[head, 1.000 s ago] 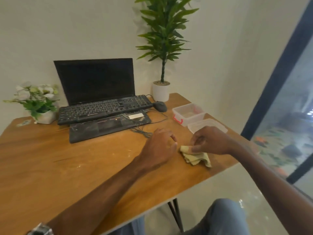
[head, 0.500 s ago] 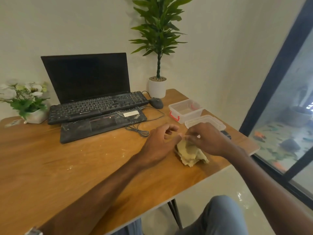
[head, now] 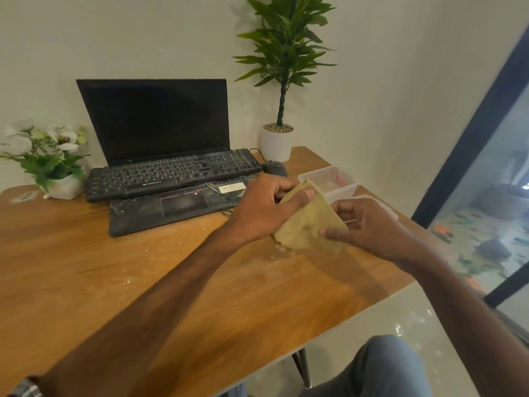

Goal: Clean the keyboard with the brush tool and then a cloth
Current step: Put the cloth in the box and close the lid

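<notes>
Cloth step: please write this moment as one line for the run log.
stage: cloth | cloth: held off table | left hand: grips cloth | right hand: grips cloth | keyboard: untouched

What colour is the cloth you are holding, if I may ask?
Pale yellow cloth, clearest in the head view.

Even, soft daylight from glass at right; faint shadows on tabletop [head: 143, 282]. Wide-angle bowing at edges; slight softness overall.

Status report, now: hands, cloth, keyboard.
Left hand and right hand both grip the cloth, lifted above the table. Keyboard untouched. Nothing blocking.
</notes>
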